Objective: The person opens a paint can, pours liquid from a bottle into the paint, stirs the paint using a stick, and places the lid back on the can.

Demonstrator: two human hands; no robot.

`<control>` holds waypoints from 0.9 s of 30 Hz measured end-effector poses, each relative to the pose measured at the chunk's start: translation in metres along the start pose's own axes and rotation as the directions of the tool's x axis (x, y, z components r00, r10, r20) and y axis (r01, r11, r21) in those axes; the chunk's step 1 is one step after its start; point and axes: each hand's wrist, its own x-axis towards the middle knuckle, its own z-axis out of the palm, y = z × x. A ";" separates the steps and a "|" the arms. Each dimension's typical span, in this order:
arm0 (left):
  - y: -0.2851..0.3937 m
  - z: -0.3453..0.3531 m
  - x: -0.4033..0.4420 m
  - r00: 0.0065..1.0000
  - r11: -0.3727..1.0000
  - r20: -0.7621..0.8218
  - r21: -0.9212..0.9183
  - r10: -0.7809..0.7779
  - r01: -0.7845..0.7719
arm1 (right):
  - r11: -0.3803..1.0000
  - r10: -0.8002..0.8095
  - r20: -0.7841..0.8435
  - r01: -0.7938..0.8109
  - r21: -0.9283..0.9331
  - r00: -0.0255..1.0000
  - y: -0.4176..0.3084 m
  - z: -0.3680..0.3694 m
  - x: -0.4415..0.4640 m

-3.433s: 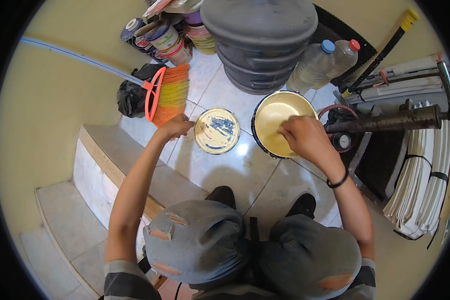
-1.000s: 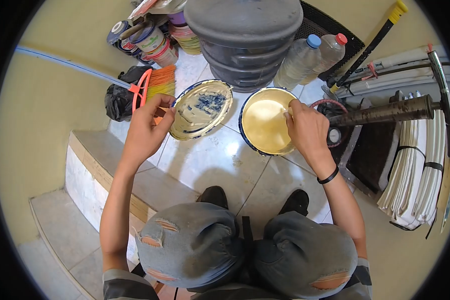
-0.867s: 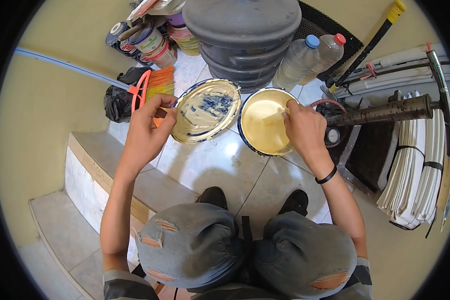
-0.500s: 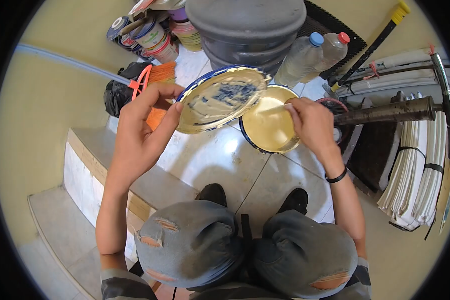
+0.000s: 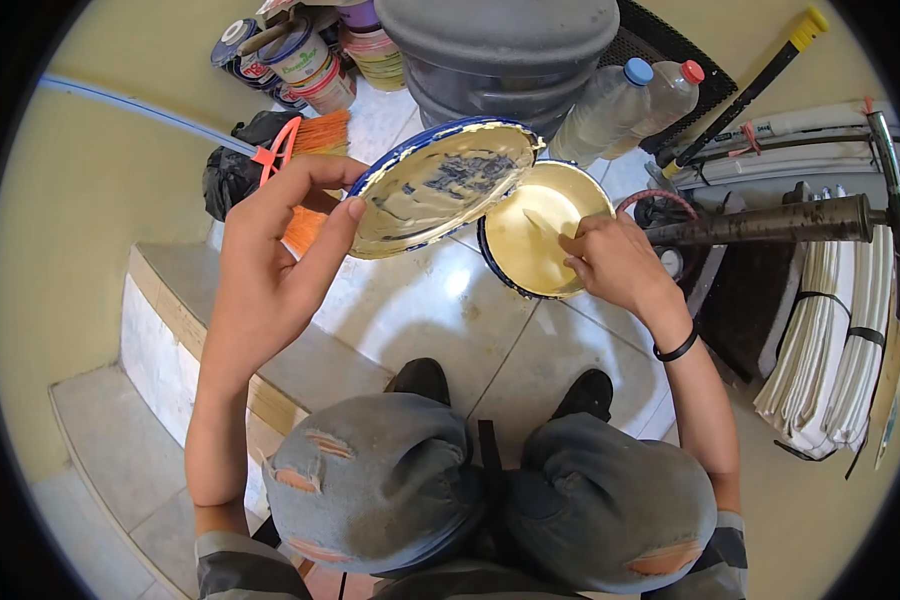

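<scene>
My left hand (image 5: pixel 275 255) pinches the edge of a paint can lid (image 5: pixel 450 190) between thumb and fingers. The lid is tilted with its underside towards me, smeared with cream paint and showing blue patches. To its right, on the floor, stands an open paint can (image 5: pixel 515 270) of pale yellow paint with a dark blue outside. Over the can's right side, my right hand (image 5: pixel 615 260) is closed on a thin paint-coated stick (image 5: pixel 540 222), whose far end reaches into the paint. The fingers hide the stick's near end.
Behind the can are a large grey bin (image 5: pixel 500 60) and two plastic bottles (image 5: pixel 605 110). Other paint cans (image 5: pixel 310 65) and an orange broom (image 5: pixel 320 135) lie back left. Tiled steps (image 5: pixel 120 430) rise at left; a metal pump-like tube (image 5: pixel 770 222) and bundled white sheets (image 5: pixel 820 340) stand right.
My right hand has turned and shifted slightly down and right, with the stick now angled differently in the paint. My left hand still holds the lid, nearly unmoved.
</scene>
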 end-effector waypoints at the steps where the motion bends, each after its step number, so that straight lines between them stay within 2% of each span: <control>1: 0.000 0.000 -0.001 0.999 0.998 0.005 -0.036 -0.051 0.051 | 1.000 0.015 0.104 -0.014 -0.011 0.994 0.000 -0.004 0.001; 5: -0.004 -0.001 0.000 0.999 0.998 0.010 -0.047 -0.047 0.048 | 0.998 0.067 0.180 -0.068 0.000 0.981 0.002 -0.005 0.011; 7: -0.004 -0.002 0.003 0.999 0.998 0.032 -0.055 -0.032 0.034 | 0.991 0.080 0.244 -0.103 0.083 0.966 0.002 -0.009 0.019; 11: -0.005 0.001 0.007 0.998 0.994 0.035 -0.094 -0.048 0.051 | 0.991 0.076 0.341 -0.109 0.078 0.937 0.002 -0.012 0.032; 13: -0.006 0.003 0.010 1.000 0.994 -0.003 -0.105 0.006 -0.006 | 0.993 0.100 0.436 -0.120 0.018 0.894 0.003 -0.011 0.036; 16: -0.009 0.002 0.012 1.000 0.993 0.014 -0.119 0.016 -0.015 | 0.988 0.101 0.500 -0.147 0.055 0.860 0.004 -0.013 0.038; 20: -0.012 0.003 0.014 1.000 0.994 0.012 -0.112 0.004 -0.003 | 0.993 0.083 0.442 -0.110 0.037 0.893 0.003 -0.005 0.036; 23: -0.012 0.004 0.015 1.000 0.993 0.002 -0.113 -0.016 0.017 | 0.989 0.147 0.455 -0.140 -0.050 0.878 0.000 0.003 0.040; 25: -0.014 0.005 0.016 1.000 0.993 0.002 -0.116 -0.012 0.013 | 0.967 0.197 0.427 -0.102 -0.234 0.883 0.002 0.017 0.043; 27: -0.012 0.006 0.016 1.000 0.993 0.005 -0.119 -0.027 0.027 | 0.953 0.200 0.383 -0.089 -0.288 0.902 -0.004 0.016 0.046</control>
